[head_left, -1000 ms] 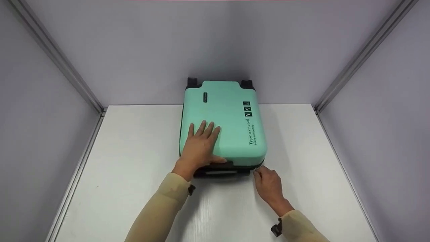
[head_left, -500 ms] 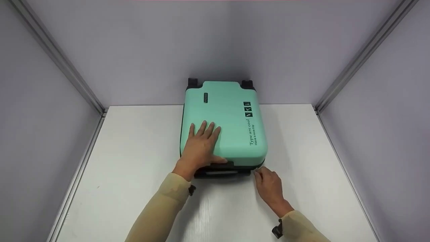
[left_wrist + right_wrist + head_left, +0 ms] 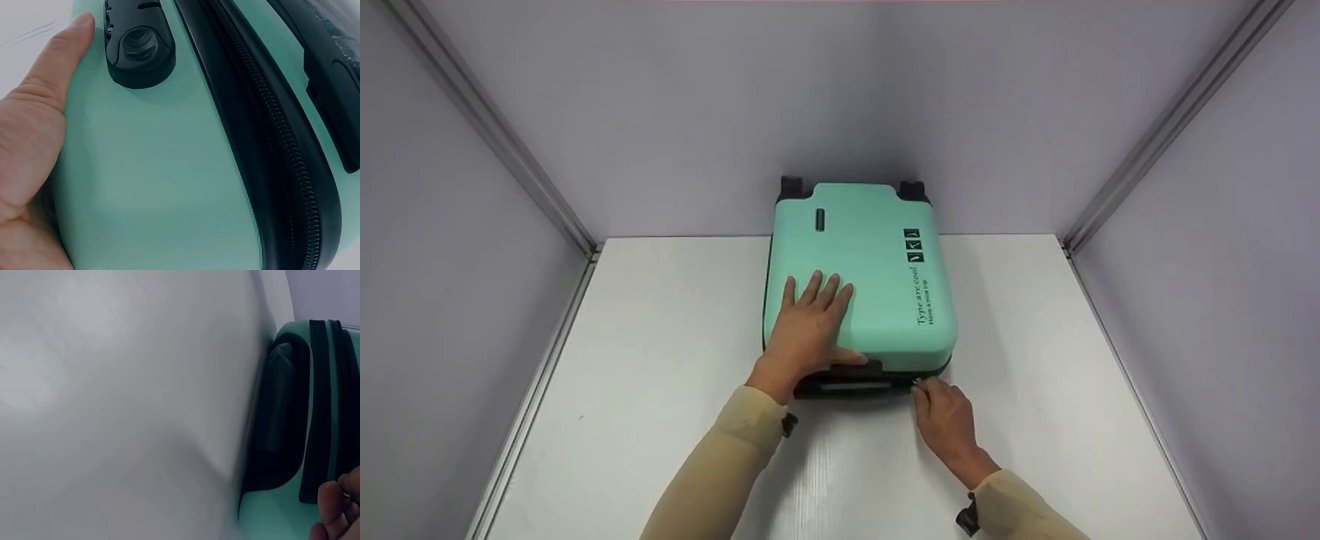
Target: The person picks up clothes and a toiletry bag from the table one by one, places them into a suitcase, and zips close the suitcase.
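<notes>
A mint-green hard-shell suitcase [image 3: 877, 292] lies flat, its wheels toward the back wall and its handle side toward me. My left hand [image 3: 804, 330] rests on the lid with fingers spread, its thumb along the front edge near the black combination lock [image 3: 140, 48]. In the left wrist view the black zipper [image 3: 284, 135] curves along the side, its teeth joined where they show. My right hand [image 3: 946, 420] pinches a small metal zipper pull [image 3: 917, 381] at the front, right of the handle. The fingers mostly cover the pull in the right wrist view.
The suitcase lies on a white table [image 3: 660, 330], its wheels [image 3: 791, 187] close to the grey back wall [image 3: 697, 112]. Grey side panels with metal frame strips stand left and right. A black carry handle [image 3: 332, 84] sits beyond the zipper in the left wrist view.
My right hand has moved a little left along the suitcase's front edge, from near the corner toward the handle. My left hand stays in place on the lid.
</notes>
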A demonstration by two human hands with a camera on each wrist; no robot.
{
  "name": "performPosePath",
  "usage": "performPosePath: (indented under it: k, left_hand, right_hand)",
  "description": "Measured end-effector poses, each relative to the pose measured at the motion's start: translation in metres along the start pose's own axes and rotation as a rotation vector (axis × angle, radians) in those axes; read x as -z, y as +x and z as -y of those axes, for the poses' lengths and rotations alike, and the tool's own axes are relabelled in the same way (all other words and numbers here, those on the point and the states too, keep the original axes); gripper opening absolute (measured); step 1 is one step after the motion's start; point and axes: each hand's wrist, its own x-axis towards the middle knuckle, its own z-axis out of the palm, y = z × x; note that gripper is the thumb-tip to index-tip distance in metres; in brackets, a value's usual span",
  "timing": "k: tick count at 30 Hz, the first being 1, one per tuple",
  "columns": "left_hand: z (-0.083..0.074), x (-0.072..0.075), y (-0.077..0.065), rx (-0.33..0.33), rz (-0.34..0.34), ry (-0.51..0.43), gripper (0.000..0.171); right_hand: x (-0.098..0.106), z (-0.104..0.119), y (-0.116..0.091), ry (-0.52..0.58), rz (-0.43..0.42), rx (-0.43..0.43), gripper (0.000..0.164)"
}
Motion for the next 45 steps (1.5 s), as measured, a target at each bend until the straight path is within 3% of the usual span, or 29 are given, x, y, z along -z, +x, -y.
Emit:
performPosePath:
  k: [6,13,28,45]
  left_hand:
    - [0.001,-0.001,-0.002,-0.017,-0.024,0.001,0.124]
    - [0.002,0.002,-0.005,0.063,0.007,-0.011,0.126]
    - [0.001,0.003,-0.002,0.087,0.027,0.001,0.125]
    - [0.001,0.006,-0.003,0.099,0.039,-0.003,0.125]
  right_hand:
    - [-0.001,-0.003,-0.003,0.007,-0.017,-0.015,0.017]
    - [-0.001,-0.003,-0.006,-0.009,0.014,-0.019,0.014]
    - [-0.006,0.005,-0.008,-0.033,-0.077,0.119,0.013]
    - [-0.011,0.021,-0.005,0.012,-0.024,0.132,0.015]
